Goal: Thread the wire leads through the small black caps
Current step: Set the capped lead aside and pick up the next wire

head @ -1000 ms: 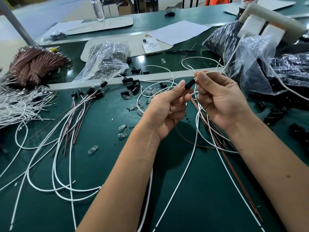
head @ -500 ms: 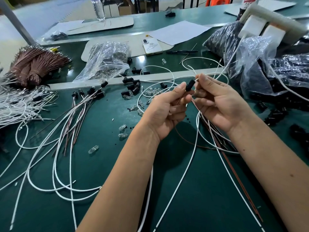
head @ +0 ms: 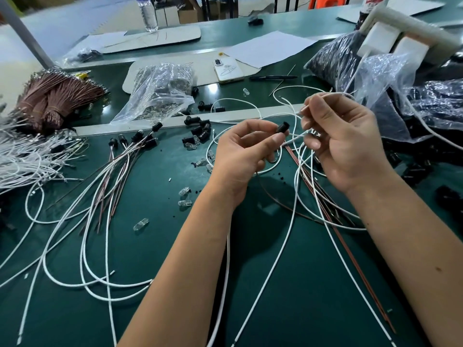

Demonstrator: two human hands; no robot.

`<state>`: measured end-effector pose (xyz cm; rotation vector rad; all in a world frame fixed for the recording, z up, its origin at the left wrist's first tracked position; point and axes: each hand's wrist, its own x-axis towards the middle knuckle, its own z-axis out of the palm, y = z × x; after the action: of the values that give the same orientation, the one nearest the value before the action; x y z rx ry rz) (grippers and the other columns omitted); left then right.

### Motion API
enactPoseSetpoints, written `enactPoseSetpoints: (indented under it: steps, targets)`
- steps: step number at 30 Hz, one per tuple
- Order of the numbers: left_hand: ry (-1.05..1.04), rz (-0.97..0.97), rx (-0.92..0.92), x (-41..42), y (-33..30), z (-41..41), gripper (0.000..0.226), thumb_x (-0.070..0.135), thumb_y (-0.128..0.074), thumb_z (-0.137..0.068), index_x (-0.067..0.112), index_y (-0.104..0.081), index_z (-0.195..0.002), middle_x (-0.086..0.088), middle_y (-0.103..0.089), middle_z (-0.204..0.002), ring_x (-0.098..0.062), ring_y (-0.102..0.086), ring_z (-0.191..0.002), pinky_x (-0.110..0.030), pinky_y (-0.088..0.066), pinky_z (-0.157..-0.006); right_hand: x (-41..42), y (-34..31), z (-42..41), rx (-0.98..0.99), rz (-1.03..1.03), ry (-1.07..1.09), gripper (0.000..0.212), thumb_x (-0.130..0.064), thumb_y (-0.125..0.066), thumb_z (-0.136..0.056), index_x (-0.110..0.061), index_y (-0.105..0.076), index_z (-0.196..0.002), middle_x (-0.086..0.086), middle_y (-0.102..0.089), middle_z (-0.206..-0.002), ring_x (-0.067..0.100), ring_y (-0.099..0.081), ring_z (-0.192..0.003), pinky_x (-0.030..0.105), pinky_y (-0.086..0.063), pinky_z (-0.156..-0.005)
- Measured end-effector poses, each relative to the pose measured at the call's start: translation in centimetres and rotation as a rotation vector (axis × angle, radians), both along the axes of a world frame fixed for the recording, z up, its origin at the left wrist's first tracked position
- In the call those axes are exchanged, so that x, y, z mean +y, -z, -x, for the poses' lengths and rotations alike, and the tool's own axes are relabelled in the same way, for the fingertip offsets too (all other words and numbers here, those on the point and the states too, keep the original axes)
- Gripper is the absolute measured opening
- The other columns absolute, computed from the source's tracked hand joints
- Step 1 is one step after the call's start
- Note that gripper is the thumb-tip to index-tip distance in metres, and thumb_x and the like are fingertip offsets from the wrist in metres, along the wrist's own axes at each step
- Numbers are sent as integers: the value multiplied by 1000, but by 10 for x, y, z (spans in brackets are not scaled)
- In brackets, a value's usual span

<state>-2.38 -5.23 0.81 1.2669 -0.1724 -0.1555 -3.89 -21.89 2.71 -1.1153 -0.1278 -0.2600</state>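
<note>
Since 0.5 s ago the hands have drawn apart: the left hand point(head: 241, 151) has dropped a little and pinches a small black cap point(head: 283, 127) between thumb and forefinger, while the right hand point(head: 343, 141) has risen and pinches a thin white wire lead point(head: 294, 139) that runs from its curled fingers into the cap. More white leads point(head: 82, 251) and brown leads point(head: 350, 256) trail across the dark green mat point(head: 313, 296) near the forearms. Farther out lie clear bulbs point(head: 185, 203), capped wire assemblies point(head: 140, 139) and loose black caps point(head: 200, 131). Beyond a pale strip point(head: 125, 126) sit a clear bag of parts point(head: 160, 93), a brown wire bundle point(head: 52, 96), a white phone point(head: 228, 70), a pen point(head: 273, 77), paper point(head: 270, 47) and a water bottle point(head: 148, 12). No writing is legible; the room behind is blurred
</note>
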Motion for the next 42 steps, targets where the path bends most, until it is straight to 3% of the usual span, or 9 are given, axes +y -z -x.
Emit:
enactPoseSetpoints:
  steps: [5, 8, 12, 19, 22, 24, 28, 34, 42]
  targets:
    - [-18, -2, -153, 3, 1, -2, 28, -1, -73, -87, 12, -73, -111, -6, -76, -97, -6, -63, -70, -15, -45, -59, 5, -2, 3, -47, 102, 37, 14, -20, -76, -86, -7, -70, -87, 9, -61, -78, 16, -50, -66, 23, -38, -47]
    - [-60, 19, -252, 4, 3, -4, 26, -12, -72, -82, -3, -71, -106, -6, -76, -94, -11, -71, -88, -21, -53, -79, 8, -2, 4, -65, 121, 65, 13, -18, -78, -84, -7, -71, -85, 10, -60, -73, 19, -46, -58, 24, -38, -44]
    - [-42, 50, -315, 5, 2, -4, 25, -15, -72, -79, 3, -71, -95, -10, -76, -99, -20, -71, -97, -29, -54, -88, 11, -2, 7, -111, 154, 85, 10, -15, -78, -85, -7, -72, -84, 0, -66, -68, 16, -46, -50, 25, -37, -42]
    - [2, 124, -285, 4, 4, -5, 25, -17, -69, -82, 4, -70, -96, -9, -77, -99, -22, -71, -94, -31, -55, -88, 15, -3, 10, -235, 211, 85, 6, -13, -78, -87, -8, -74, -87, -2, -72, -74, 17, -46, -47, 27, -35, -41]
    - [27, 130, -275, 4, 4, -4, 24, -15, -68, -82, 2, -69, -98, -8, -76, -95, -21, -70, -92, -29, -55, -87, 16, -1, 8, -296, 291, 103, 5, -10, -79, -88, -8, -75, -89, 7, -71, -78, 20, -46, -47, 31, -34, -41]
    - [31, 137, -266, 3, 4, -4, 23, -15, -68, -82, 2, -68, -98, -9, -75, -94, -21, -70, -91, -29, -54, -86, 15, -1, 8, -338, 369, 125, 6, -8, -78, -90, -10, -75, -95, 13, -69, -82, 18, -49, -48, 29, -37, -44]
    - [19, 135, -268, 2, 5, -4, 23, -17, -68, -82, 0, -67, -96, -14, -71, -95, -20, -69, -89, -30, -54, -86, 16, -1, 7, -412, 456, 152, 10, -7, -77, -91, -7, -74, -101, 7, -70, -87, 3, -60, -61, 18, -46, -59]
    - [15, 132, -288, 3, 3, -3, 25, -17, -68, -82, 5, -67, -93, -3, -77, -93, -19, -71, -91, -31, -54, -89, 15, 0, 7, -405, 454, 222, 4, -13, -78, -92, -13, -74, -94, 4, -70, -82, 4, -61, -62, 18, -46, -62]
    - [9, 148, -250, 3, 1, -2, 24, -13, -69, -84, 5, -68, -99, -7, -76, -94, -20, -71, -92, -30, -54, -87, 16, 0, 7, -408, 483, 250, 5, -16, -79, -92, -14, -75, -93, 4, -71, -83, 4, -62, -63, 18, -46, -61]
